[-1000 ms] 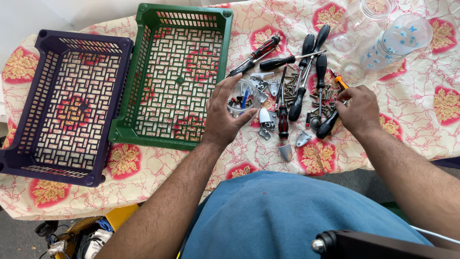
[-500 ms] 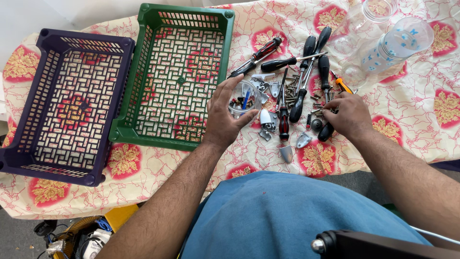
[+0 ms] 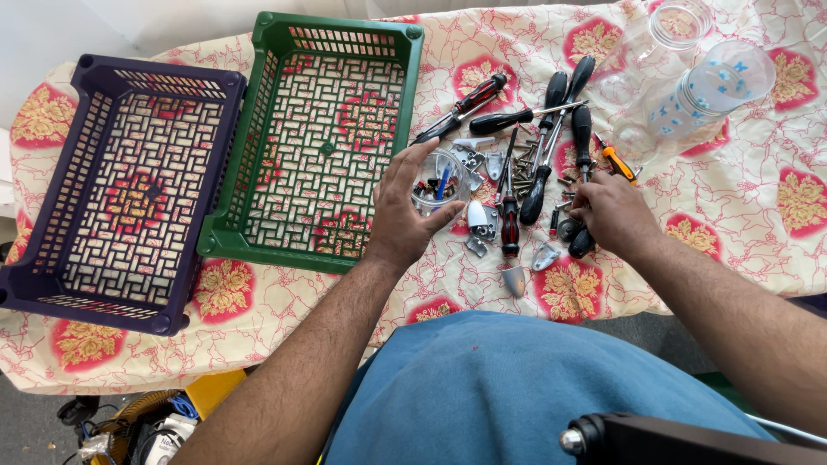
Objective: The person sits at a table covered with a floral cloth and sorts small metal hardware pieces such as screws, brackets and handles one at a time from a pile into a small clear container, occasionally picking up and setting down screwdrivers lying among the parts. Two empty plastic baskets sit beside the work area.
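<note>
Near the table's front edge, beside the green crate [image 3: 327,138], the left hand [image 3: 405,215] cups a small clear jar [image 3: 439,182] steady for loading while the right hand [image 3: 613,211] pinches at loose screws [image 3: 524,168] among the screwdrivers [image 3: 543,164].

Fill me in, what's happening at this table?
A person sits at a cloth-covered table. The left hand cups a small clear container of small parts. The right hand rests on a pile of screwdrivers, screws and metal brackets. A green basket and a purple basket sit empty to the left.
</note>
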